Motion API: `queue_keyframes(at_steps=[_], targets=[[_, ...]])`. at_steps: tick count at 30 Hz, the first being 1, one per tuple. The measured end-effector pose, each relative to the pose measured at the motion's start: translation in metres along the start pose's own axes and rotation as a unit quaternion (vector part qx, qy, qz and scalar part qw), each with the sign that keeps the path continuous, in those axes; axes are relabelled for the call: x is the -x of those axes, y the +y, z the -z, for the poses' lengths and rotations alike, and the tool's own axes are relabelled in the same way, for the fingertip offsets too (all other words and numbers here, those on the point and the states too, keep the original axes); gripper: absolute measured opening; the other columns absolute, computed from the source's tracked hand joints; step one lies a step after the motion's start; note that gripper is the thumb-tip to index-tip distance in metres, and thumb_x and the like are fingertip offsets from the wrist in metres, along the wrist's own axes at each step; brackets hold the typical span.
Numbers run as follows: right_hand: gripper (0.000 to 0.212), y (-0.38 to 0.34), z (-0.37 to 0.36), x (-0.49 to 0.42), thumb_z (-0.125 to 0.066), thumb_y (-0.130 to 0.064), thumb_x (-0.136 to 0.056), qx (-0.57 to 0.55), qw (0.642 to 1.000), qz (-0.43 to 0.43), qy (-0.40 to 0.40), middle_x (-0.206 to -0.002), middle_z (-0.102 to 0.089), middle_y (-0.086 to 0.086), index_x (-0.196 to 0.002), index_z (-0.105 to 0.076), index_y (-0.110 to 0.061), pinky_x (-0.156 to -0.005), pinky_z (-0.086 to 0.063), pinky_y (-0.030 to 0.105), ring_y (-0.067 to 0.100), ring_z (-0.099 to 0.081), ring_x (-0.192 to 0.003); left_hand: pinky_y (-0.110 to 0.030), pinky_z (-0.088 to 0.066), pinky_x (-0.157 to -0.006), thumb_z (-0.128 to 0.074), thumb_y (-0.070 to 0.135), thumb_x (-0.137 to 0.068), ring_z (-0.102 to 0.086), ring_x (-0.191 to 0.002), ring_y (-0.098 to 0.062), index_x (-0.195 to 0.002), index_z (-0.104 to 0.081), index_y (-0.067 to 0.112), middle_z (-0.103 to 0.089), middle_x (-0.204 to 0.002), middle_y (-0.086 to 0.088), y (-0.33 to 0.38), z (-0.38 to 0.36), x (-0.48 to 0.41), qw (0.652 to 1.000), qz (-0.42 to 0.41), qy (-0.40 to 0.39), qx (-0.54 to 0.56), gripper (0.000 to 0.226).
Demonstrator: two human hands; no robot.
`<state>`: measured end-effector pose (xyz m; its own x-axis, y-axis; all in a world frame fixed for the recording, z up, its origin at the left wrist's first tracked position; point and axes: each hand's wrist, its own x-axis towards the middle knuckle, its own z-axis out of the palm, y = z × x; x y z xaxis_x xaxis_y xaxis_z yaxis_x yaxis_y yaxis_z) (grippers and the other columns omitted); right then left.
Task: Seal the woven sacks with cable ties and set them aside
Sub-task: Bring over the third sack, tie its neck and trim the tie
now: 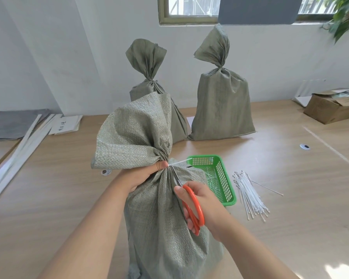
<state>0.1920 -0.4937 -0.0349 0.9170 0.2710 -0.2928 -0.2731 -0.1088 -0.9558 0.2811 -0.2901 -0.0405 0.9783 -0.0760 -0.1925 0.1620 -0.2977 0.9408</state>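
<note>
Open bench (58, 188) lies left of the near sack (165, 228), as far as white strips (18, 154). Just right of that sack sits a green basket (223, 178), then loose cable ties (250, 194), then open bench again. Behind it stand a first tied sack (147, 63) and a second tied sack (222, 103).

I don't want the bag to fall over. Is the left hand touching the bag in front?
Touching. The head view shows the left hand wrapped round the gathered neck of the front sack, thumb against the weave.
</note>
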Motion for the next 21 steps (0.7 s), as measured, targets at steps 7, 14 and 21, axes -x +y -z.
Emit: queue_keyframes(at_steps=[7, 14, 21], targets=[[0.031, 0.0022, -0.0027, -0.003, -0.061, -0.043, -0.096, 0.004, 1.0, 0.003, 0.008, -0.059, -0.055, 0.013, -0.085, -0.052, -0.015, -0.038, -0.04, 0.028, 0.023, -0.052, -0.039, -0.032, -0.041, -0.105, -0.081, 0.066, -0.066, -0.059, -0.121, -0.015, -0.132, -0.065, 0.027, -0.065, -0.129, 0.01, 0.0023, 0.0001, 0.0014, 1.0, 0.015, 0.001, 0.001, 0.078], [0.032, 0.0021, -0.0041, -0.0061, -0.061, -0.045, -0.093, 0.007, 1.0, 0.001, 0.014, -0.06, -0.055, 0.012, -0.087, -0.053, -0.015, -0.036, -0.04, 0.026, 0.023, -0.052, -0.038, -0.037, -0.045, -0.109, -0.082, 0.054, -0.069, -0.062, -0.118, -0.016, -0.128, -0.068, 0.023, -0.069, -0.125, 0.007, 0.0038, -0.0021, 0.0022, 1.0, 0.016, 0.0, 0.017, 0.067], [0.03, -0.0009, -0.0073, -0.0086, -0.061, -0.042, -0.096, -0.005, 1.0, -0.001, 0.017, -0.059, -0.052, 0.012, -0.089, -0.053, -0.014, -0.033, -0.038, 0.022, 0.02, -0.051, -0.035, -0.032, -0.045, -0.104, -0.081, 0.055, -0.067, -0.063, -0.118, -0.014, -0.126, -0.069, 0.023, -0.07, -0.124, 0.008, 0.0019, -0.0034, -0.0003, 1.0, 0.001, -0.008, 0.022, 0.068]])
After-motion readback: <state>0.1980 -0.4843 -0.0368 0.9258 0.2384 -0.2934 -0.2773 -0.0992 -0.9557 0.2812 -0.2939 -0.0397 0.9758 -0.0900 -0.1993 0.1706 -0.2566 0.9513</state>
